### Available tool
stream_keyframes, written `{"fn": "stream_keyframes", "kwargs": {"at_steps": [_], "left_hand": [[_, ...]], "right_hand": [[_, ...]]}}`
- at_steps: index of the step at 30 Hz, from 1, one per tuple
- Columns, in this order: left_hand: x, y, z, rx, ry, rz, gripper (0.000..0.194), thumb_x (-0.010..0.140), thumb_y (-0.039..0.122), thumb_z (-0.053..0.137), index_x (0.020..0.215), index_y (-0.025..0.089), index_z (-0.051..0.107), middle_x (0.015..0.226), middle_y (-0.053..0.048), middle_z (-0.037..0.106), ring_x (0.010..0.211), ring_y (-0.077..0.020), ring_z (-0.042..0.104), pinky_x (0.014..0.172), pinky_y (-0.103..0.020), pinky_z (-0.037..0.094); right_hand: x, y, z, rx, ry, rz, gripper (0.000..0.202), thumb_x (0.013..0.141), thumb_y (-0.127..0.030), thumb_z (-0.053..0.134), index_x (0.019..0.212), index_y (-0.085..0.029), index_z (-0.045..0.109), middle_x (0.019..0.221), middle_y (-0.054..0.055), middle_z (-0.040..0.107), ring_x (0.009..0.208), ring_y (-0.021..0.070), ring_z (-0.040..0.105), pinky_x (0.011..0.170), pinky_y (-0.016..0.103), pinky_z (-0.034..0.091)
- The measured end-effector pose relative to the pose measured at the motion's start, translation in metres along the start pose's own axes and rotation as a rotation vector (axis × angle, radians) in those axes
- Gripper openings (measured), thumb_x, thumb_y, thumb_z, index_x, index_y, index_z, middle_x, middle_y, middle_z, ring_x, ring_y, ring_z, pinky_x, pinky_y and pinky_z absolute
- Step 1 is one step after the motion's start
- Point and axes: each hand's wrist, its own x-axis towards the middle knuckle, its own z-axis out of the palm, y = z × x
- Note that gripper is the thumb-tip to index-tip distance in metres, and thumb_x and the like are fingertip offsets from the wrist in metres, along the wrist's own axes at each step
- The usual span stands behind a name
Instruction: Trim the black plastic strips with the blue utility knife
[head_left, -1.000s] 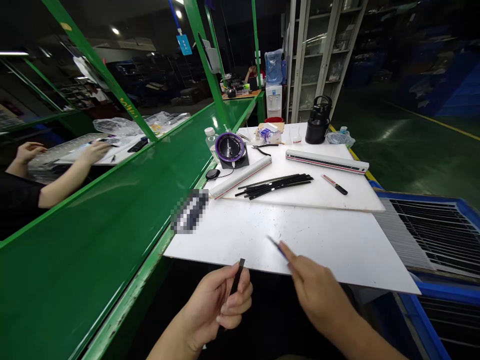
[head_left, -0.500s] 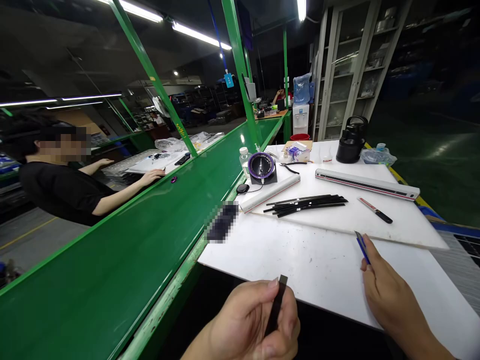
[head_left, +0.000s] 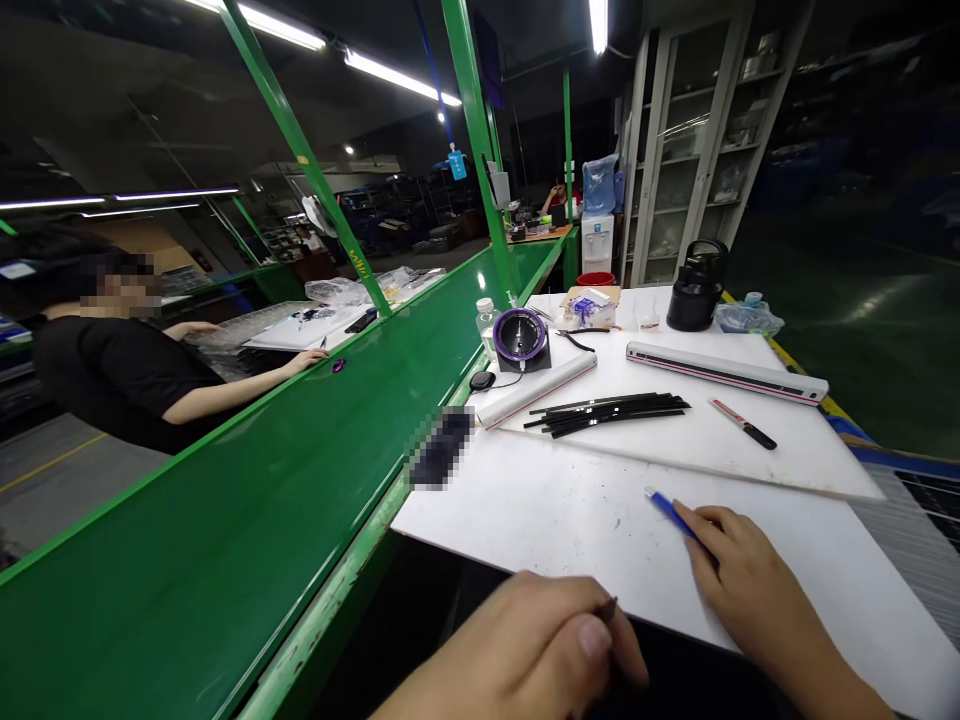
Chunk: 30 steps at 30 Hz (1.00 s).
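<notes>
two curled hands (head_left: 540,645) (head_left: 754,580): dark strip (head_left: 610,608) left, blue tool (head_left: 673,514) right

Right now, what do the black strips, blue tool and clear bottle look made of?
Strips: glossy black, probably plastic, since bright glints show on them; coated metal is possible.
Blue tool, in the right hand: likely a plastic body, judging by its smooth, even blue; its pale tip is unclear.
Bottle: see-through, so plastic or perhaps glass.

Blue plastic handle (head_left: 672,511), glossy green panel (head_left: 300,470)
</notes>
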Motion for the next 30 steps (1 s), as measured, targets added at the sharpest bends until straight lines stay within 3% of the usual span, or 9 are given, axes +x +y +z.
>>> {"fn": "stream_keyframes", "kwargs": {"at_steps": [2,4,7,12,15,19,26,28,30], "left_hand": [[0.009,-0.005,0.002,0.401,0.174,0.058,0.042,0.093,0.049,0.039,0.105,0.02,0.068,0.088,-0.012,0.064,0.08,-0.0246,0.054,0.074,-0.034,0.04],[0.02,-0.013,0.005,0.634,0.273,0.048,0.042,0.094,0.045,0.037,0.12,0.022,0.062,0.098,-0.014,0.066,0.083,-0.0281,0.057,0.078,-0.039,0.041],[0.031,-0.023,0.009,0.768,0.283,0.02,0.049,0.095,0.045,0.037,0.138,0.024,0.048,0.086,-0.013,0.066,0.071,-0.0272,0.057,0.071,-0.039,0.042],[0.038,-0.026,0.016,0.88,0.249,0.047,0.06,0.094,0.046,0.039,0.15,0.026,0.026,0.077,-0.012,0.064,0.062,-0.0254,0.055,0.064,-0.036,0.042],[0.039,-0.026,0.018,0.852,0.238,0.07,0.06,0.094,0.044,0.04,0.15,0.027,0.025,0.08,-0.012,0.064,0.064,-0.0255,0.055,0.066,-0.036,0.042],[0.042,-0.034,0.018,0.768,0.199,0.093,0.055,0.094,0.04,0.041,0.147,0.025,0.034,0.084,-0.013,0.065,0.07,-0.0252,0.057,0.072,-0.037,0.042],[0.047,-0.044,0.021,0.888,0.188,0.091,0.054,0.096,0.039,0.038,0.148,0.023,0.031,0.086,-0.013,0.068,0.071,-0.0276,0.061,0.066,-0.034,0.041],[0.047,-0.043,0.018,0.904,0.232,0.071,0.046,0.098,0.041,0.035,0.14,0.024,0.043,0.087,-0.012,0.069,0.072,-0.028,0.062,0.064,-0.034,0.04],[0.045,-0.044,0.013,0.919,0.285,0.059,0.038,0.099,0.041,0.032,0.125,0.025,0.056,0.089,-0.01,0.069,0.075,-0.0278,0.063,0.063,-0.033,0.039]], "right_hand": [[0.004,-0.005,-0.004,0.005,0.014,-0.04,0.035,0.094,-0.026,0.044,0.124,-0.016,0.06,0.104,0.011,0.057,0.094,0.027,0.054,0.087,0.045,0.046],[0.007,-0.019,-0.016,0.085,0.113,-0.048,0.031,0.095,-0.026,0.045,0.118,-0.015,0.064,0.104,0.012,0.057,0.097,0.0272,0.055,0.089,0.045,0.046],[0.008,-0.047,-0.039,0.343,0.202,0.036,0.025,0.097,-0.029,0.049,0.111,-0.019,0.066,0.102,0.009,0.06,0.098,0.0249,0.057,0.089,0.042,0.047],[0.006,-0.089,-0.052,1.046,-0.174,0.359,0.027,0.095,-0.04,0.057,0.114,-0.021,0.064,0.102,0.006,0.065,0.088,0.0205,0.063,0.081,0.035,0.053],[0.008,-0.1,-0.05,1.252,-0.256,0.418,0.029,0.093,-0.04,0.061,0.111,-0.019,0.065,0.093,0.006,0.067,0.081,0.0189,0.063,0.079,0.033,0.052],[0.008,-0.1,-0.045,1.35,-0.295,0.482,0.026,0.088,-0.041,0.068,0.099,-0.018,0.069,0.078,0.004,0.067,0.075,0.0188,0.063,0.075,0.032,0.051],[0.001,-0.094,-0.035,1.385,-0.307,0.564,0.032,0.083,-0.042,0.074,0.106,-0.02,0.067,0.09,0.005,0.068,0.08,0.0199,0.064,0.076,0.032,0.053],[-0.002,-0.092,-0.035,1.312,-0.255,0.565,0.032,0.085,-0.043,0.071,0.109,-0.022,0.065,0.091,0.004,0.067,0.08,0.0199,0.064,0.075,0.032,0.054],[-0.004,-0.084,-0.036,1.065,-0.134,0.483,0.027,0.088,-0.042,0.065,0.107,-0.023,0.066,0.093,0.004,0.066,0.081,0.0205,0.063,0.076,0.034,0.053]]}}
